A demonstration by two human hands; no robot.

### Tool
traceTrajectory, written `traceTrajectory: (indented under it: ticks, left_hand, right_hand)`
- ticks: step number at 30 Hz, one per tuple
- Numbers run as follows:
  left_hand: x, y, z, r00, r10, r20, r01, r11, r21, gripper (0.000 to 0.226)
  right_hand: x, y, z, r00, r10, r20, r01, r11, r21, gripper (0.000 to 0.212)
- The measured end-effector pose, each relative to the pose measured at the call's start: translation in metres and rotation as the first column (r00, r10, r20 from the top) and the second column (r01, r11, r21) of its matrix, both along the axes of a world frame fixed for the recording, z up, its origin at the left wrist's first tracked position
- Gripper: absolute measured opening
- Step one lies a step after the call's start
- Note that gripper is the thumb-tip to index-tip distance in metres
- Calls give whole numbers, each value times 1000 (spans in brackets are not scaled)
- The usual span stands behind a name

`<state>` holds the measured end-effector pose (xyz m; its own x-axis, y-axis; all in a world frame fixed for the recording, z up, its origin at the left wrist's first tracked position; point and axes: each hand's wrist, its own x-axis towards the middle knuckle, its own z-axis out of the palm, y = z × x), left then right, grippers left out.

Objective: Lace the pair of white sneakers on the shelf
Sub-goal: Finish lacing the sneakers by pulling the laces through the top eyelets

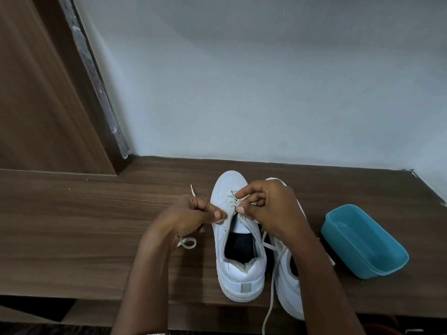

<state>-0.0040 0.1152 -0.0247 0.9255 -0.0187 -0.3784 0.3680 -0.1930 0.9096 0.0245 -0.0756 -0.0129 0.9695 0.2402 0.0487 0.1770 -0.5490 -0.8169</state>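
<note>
A blue tub (pixel 343 250) sits at the right end of the wooden shelf (pixel 96 226), open-topped, with only its own blue floor showing inside. Just beside it, to its left, stand the two white sneakers, side by side. Both have toes pointing away towards the grey wall (pixel 266 93) and heels at the shelf's front edge, so their long axes run front to back.

The left sneaker (pixel 242 274) lies between the hands. The left hand (pixel 193 216) is at its left flank, thumb and forefinger pinching its lace (pixel 188 243), which loops under the wrist. The right hand (pixel 268 209) curls over the eyelets, fingertips pinching the lacing there. Its forearm covers much of the right sneaker (pixel 290 293), whose loose lace (pixel 272 298) hangs over the shelf's edge.
</note>
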Motion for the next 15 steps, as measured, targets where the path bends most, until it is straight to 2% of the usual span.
traceTrajectory:
  ticks: [3, 5, 7, 10, 15]
  left_hand:
    - [-1, 0, 3, 997, -82, 3, 82, 997, 10, 35]
    - [-1, -1, 4, 992, -127, 0, 126, 987, 95, 44]
    - [0, -2, 1, 994, -105, 3, 104, 989, 106, 32]
    - [0, -1, 0, 996, -91, -5, 92, 995, 42, 15]
    - [-1, 1, 1, 997, -60, -45, 58, 997, -50, 4]
  right_hand:
    - [0, -2, 1, 999, -33, -13, 34, 999, 11, 17]
    - [-1, -1, 1, 998, -52, -22, 53, 998, 43, 16]
    - [-1, 0, 1, 998, -63, -11, 64, 996, 62, 15]
    - [-3, 2, 1, 998, -65, 24, 63, 996, 62, 13]
    - [-2, 4, -2, 998, -62, 8, 61, 995, 80, 12]
